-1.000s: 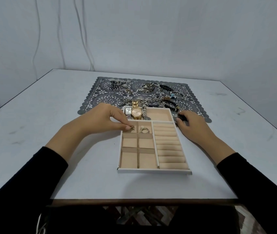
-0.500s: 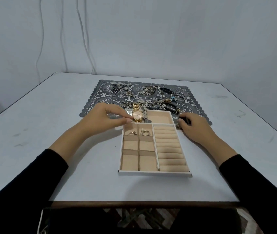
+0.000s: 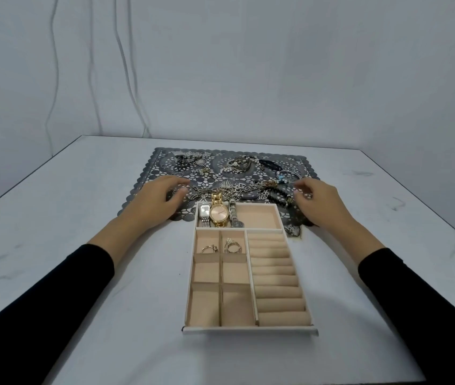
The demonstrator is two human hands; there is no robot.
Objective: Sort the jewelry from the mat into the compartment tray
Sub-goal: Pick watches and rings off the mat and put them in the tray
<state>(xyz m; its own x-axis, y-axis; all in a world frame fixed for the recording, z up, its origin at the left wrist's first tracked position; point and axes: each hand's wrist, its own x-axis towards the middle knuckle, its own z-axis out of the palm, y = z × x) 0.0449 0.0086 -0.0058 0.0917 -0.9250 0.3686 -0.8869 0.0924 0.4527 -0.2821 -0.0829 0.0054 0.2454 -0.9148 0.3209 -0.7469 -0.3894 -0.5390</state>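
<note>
Grey lace-patterned mat, beige-lined white tray, gold watch — pink dial, black sleeves

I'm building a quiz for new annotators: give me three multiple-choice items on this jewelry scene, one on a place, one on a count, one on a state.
1. Where does the gold round-faced watch lie? A) in a small square compartment B) in the wide far compartment of the white tray with beige lining C) hanging off the near rim
2. How many watches lie in the tray? A) one B) three C) five
3. The beige padded ring rolls are: A) bare B) full of rings C) under a cloth
Answers: 1 B, it lies in the far section beside the silver rectangular watch; 2 B, a slim silver watch completes three; 3 A, no ring sits in any slot.
</note>
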